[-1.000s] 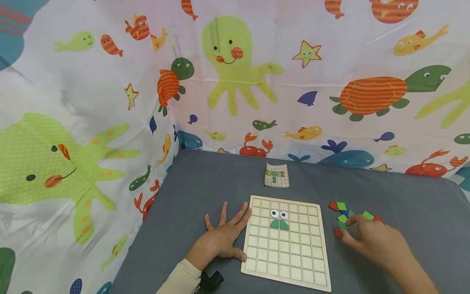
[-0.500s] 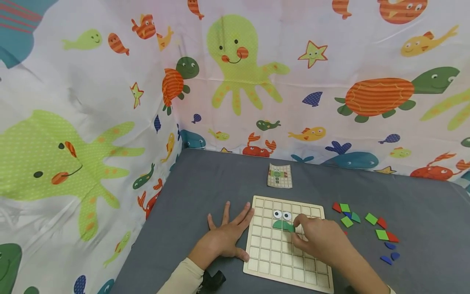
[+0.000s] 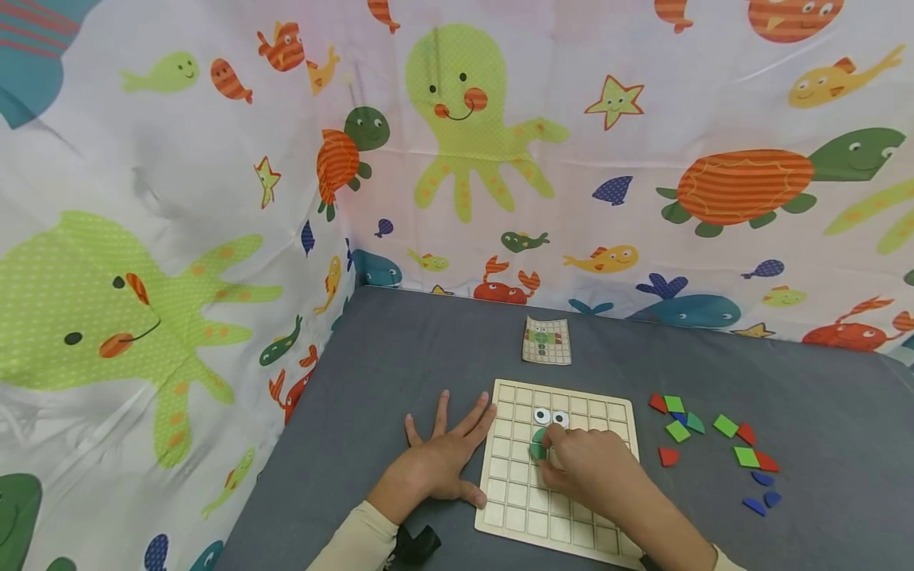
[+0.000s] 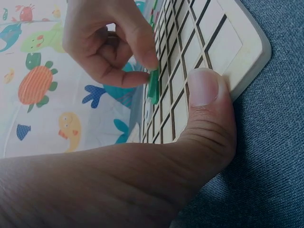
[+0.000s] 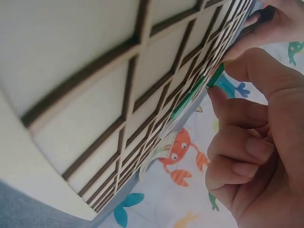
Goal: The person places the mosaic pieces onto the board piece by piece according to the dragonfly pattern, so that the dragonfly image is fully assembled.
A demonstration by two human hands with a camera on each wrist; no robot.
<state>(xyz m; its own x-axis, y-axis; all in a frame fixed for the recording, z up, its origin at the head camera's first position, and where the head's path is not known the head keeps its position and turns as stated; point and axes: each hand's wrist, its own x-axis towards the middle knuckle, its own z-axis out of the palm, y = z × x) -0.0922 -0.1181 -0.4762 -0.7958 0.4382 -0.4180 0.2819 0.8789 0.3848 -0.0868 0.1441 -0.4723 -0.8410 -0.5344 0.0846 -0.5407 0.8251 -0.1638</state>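
A wooden grid board (image 3: 517, 519) lies on the grey cloth. Two round eye tiles (image 3: 543, 415) sit in its upper part, with green quarter-circle tiles (image 3: 537, 446) just below them, partly covered by my right hand (image 3: 600, 468). Between thumb and index finger, that hand pinches a green tile (image 5: 216, 75) on edge, close over the grid; its other fingers are curled. My left hand (image 3: 439, 466) rests with spread fingers along the board's left side. Its thumb (image 4: 206, 95) presses on the board's edge near the lower left corner.
Behind the board lies a small pattern card (image 3: 547, 342). To the right are scattered loose tiles: green squares (image 3: 724, 426), red pieces (image 3: 669, 457), blue pieces (image 3: 754, 506) and a green quarter-circle (image 3: 695, 423). A sea-animal cloth (image 3: 557, 159) hangs behind and at the left.
My right hand has come from the loose tiles onto the board with a green tile, then moved left to just below the eyes. My left hand keeps its place.
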